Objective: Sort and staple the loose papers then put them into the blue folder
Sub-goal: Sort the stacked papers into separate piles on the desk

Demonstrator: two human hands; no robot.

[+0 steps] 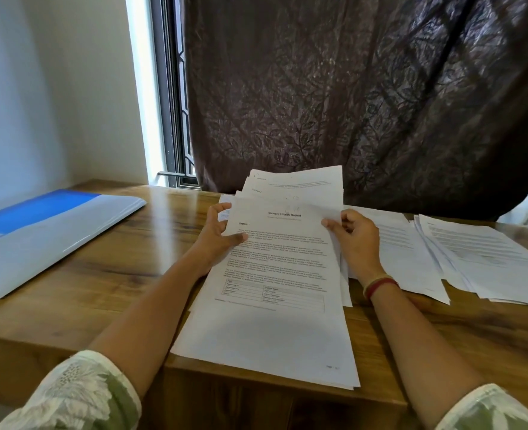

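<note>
A fanned stack of printed white sheets (275,274) lies in front of me on the wooden table (101,274), its top page headed "Sample Health Report". My left hand (217,234) grips the stack's left edge, thumb on top of the page. My right hand (354,240) pinches the right edge near the top. Several sheets (296,181) stick out behind the top page, lifted toward the curtain. The blue folder (48,234) lies shut at the far left of the table, apart from both hands. No stapler is in view.
More loose printed papers (480,259) are spread over the right side of the table. A dark patterned curtain (365,97) hangs right behind the table, with a window frame (175,119) to its left. The stack overhangs the table's front edge (256,377).
</note>
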